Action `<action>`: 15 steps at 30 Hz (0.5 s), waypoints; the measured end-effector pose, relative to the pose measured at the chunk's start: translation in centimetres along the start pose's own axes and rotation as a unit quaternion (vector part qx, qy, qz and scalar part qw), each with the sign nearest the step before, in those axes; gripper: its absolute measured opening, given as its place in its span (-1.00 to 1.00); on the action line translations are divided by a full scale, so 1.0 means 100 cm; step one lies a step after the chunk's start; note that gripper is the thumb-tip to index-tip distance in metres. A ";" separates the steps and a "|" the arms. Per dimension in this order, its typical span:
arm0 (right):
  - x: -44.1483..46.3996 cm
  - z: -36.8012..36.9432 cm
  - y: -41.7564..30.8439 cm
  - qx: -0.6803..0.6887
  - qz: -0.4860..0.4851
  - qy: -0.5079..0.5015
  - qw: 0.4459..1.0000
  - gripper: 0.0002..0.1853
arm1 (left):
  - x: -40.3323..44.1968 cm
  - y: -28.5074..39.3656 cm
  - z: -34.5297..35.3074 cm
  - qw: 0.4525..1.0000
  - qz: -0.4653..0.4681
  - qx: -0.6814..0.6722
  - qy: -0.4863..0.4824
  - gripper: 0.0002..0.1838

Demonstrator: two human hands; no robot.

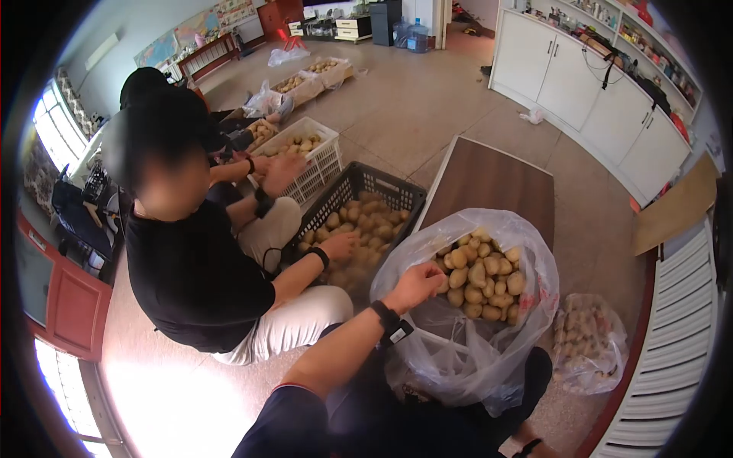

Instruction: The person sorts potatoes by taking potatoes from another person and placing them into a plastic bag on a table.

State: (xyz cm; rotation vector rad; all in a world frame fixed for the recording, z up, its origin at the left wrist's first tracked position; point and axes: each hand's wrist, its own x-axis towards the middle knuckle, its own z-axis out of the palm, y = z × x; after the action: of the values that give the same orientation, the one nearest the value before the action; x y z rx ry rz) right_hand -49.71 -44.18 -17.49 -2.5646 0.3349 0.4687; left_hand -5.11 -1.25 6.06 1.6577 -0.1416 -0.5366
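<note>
My left hand, with a black band at its wrist, is at the left side of an open clear plastic bag. Its fingers are pressed together beside the heap of potatoes in the bag; what they hold, if anything, is too small to tell. At the bottom edge on the right, only the wrist and a sliver of my right hand show, below the bag, with the fingers hidden.
A brown board lies behind the bag. To the left stands a black crate of potatoes, where a seated co-worker has blurred hands. Beyond are a white crate and another person. A tied potato bag sits at right.
</note>
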 end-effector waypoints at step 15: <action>0.051 -0.015 -0.090 0.069 0.151 -0.214 0.963 -0.75 | -0.006 -0.011 0.008 1.000 0.002 -0.013 -0.016 -0.72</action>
State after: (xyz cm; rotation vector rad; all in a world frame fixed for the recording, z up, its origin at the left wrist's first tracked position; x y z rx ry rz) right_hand -41.80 -38.16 -14.35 -2.2083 0.5774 1.0506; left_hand -6.17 -1.57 5.08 1.6240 -0.1610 -0.5586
